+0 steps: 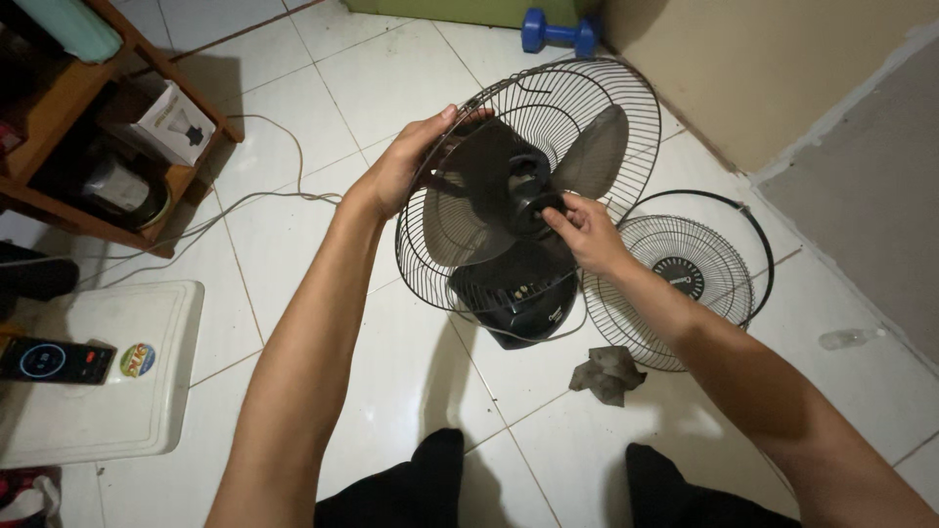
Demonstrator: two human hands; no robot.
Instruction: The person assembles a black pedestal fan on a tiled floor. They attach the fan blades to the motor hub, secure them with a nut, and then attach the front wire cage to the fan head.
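A black desk fan stands on the white tiled floor, its rear wire guard [626,108] still around the dark grey blades [597,152]. My left hand [401,166] grips the guard's upper left rim. The fingers of my right hand [585,227] pinch the round black hub cap [533,200] at the centre of the blades. The fan's black base [518,298] with its buttons sits just below. The detached front guard [685,284] lies flat on the floor to the right, with a black rim ring [758,230] around it.
A crumpled grey rag [608,374] lies near the front guard. A white plastic box [108,376] with a phone [54,360] on it is at the left. A wooden shelf [88,117], a grey cable [264,191], a blue dumbbell [558,31] and a wall [782,68] surround the spot.
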